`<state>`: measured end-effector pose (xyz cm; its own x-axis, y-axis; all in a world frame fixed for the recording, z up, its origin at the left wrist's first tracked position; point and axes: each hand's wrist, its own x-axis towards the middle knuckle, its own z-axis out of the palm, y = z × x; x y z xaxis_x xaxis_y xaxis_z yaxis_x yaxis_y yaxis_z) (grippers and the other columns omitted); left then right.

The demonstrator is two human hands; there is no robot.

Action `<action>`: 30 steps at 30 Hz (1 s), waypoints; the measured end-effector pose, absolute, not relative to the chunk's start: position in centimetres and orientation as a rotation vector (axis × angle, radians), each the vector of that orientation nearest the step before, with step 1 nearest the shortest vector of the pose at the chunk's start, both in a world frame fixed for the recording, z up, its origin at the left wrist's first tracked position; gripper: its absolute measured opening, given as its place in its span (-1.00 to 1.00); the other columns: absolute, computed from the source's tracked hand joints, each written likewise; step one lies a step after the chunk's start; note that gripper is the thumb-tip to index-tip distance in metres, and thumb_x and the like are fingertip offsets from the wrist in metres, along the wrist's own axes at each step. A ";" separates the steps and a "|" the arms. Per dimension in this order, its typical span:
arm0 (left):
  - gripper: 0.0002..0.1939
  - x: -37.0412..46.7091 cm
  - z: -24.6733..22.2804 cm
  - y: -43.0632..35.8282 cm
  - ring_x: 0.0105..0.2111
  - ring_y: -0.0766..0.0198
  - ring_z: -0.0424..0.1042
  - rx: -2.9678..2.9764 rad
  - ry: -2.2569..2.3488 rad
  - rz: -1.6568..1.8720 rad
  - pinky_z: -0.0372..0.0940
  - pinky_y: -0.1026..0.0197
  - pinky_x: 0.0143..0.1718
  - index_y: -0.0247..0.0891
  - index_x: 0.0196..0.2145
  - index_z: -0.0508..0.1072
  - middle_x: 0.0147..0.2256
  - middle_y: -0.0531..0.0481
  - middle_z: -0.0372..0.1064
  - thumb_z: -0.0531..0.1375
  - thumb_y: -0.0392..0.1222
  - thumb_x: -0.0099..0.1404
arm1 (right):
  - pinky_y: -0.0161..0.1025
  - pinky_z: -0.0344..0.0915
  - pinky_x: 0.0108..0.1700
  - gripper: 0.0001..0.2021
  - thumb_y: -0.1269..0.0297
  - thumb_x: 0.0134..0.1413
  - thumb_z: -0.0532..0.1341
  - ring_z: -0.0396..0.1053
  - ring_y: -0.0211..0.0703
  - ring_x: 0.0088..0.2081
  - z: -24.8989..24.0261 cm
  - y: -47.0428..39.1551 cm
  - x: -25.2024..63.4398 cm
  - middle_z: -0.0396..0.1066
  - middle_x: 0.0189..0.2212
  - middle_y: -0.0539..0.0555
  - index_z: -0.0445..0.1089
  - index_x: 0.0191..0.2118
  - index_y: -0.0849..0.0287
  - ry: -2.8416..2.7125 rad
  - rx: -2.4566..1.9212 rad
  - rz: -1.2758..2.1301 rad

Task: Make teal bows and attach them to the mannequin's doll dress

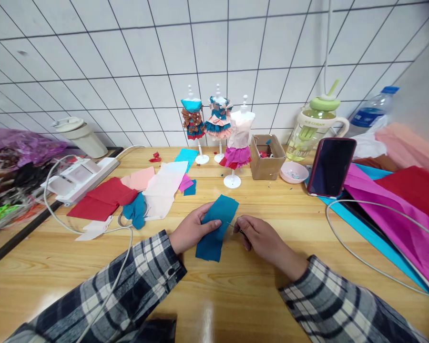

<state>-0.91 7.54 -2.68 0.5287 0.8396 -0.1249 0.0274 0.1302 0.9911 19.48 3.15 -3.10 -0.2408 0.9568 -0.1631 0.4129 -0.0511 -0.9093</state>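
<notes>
Thumb and fingers of the left hand [195, 230] pinch the teal strip [209, 245] over the wooden table [200, 286], while the right hand [259, 236] clasps a slim metal tool [232, 225] at the strip's right edge, where keeping the strip taut should steady the work.

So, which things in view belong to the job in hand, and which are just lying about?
In the job:
- teal piece, in the left hand
- thin tool, in the right hand

Apparently just lying about:
- phone
- power strip
- green-lidded bottle
- white tumbler
</notes>
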 end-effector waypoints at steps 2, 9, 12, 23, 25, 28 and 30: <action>-0.45 -0.8 -2.7 7.5 -0.09 0.13 0.42 1.330 0.846 0.709 0.30 0.18 -0.08 -0.26 0.11 0.29 -0.02 -0.12 0.42 0.28 -0.15 0.18 | -0.32 0.16 -0.48 -0.55 -0.04 0.28 -0.14 0.27 -0.25 -0.60 -3.1 3.1 19.4 0.24 -0.71 -0.09 0.33 -0.37 0.13 -1.682 -1.461 1.260; -0.43 -0.8 -2.7 7.6 -0.09 0.13 0.41 1.377 0.857 0.712 0.30 0.17 -0.07 -0.27 0.11 0.28 -0.05 -0.12 0.43 0.29 -0.15 0.16 | -0.31 0.13 -0.51 -0.56 -0.06 0.26 -0.11 0.24 -0.26 -0.62 -3.2 3.1 19.4 0.21 -0.72 -0.10 0.33 -0.37 0.12 -1.647 -1.451 1.264; -0.40 -0.8 -2.7 7.6 -0.10 0.14 0.41 1.362 0.858 0.704 0.30 0.18 -0.07 -0.29 0.13 0.26 -0.04 -0.13 0.42 0.30 -0.16 0.16 | -0.32 0.13 -0.52 -0.56 -0.06 0.26 -0.11 0.23 -0.26 -0.63 -3.4 3.2 19.4 0.21 -0.72 -0.10 0.32 -0.37 0.12 -1.642 -1.455 1.260; -0.38 -0.9 -2.9 7.5 -0.11 0.16 0.42 1.339 0.844 0.694 0.31 0.21 -0.10 -0.28 0.15 0.24 -0.02 -0.13 0.41 0.30 -0.16 0.16 | -0.32 0.10 -0.51 -0.57 -0.03 0.27 -0.12 0.20 -0.26 -0.63 -3.2 3.2 19.4 0.18 -0.72 -0.10 0.31 -0.39 0.12 -1.663 -1.461 1.238; -0.38 -0.9 -2.9 7.5 -0.12 0.16 0.42 1.346 0.845 0.688 0.31 0.20 -0.10 -0.28 0.15 0.24 -0.03 -0.13 0.41 0.30 -0.16 0.16 | -0.32 0.10 -0.51 -0.58 -0.02 0.28 -0.11 0.19 -0.27 -0.63 -3.1 3.2 19.4 0.17 -0.72 -0.10 0.31 -0.40 0.12 -1.678 -1.466 1.235; -0.38 -0.9 -2.9 7.5 -0.12 0.17 0.42 1.351 0.848 0.688 0.31 0.20 -0.09 -0.28 0.15 0.23 -0.02 -0.14 0.41 0.30 -0.16 0.16 | -0.32 0.10 -0.49 -0.59 0.00 0.28 -0.11 0.19 -0.28 -0.62 -3.1 3.2 19.5 0.17 -0.71 -0.10 0.31 -0.40 0.12 -1.707 -1.469 1.214; -0.38 -0.9 -2.9 7.5 -0.10 0.15 0.42 1.353 0.848 0.685 0.30 0.19 -0.08 -0.28 0.15 0.23 -0.01 -0.14 0.40 0.30 -0.16 0.16 | -0.33 0.09 -0.49 -0.60 0.02 0.29 -0.10 0.19 -0.28 -0.61 -3.0 3.2 19.5 0.17 -0.70 -0.10 0.31 -0.40 0.13 -1.714 -1.474 1.206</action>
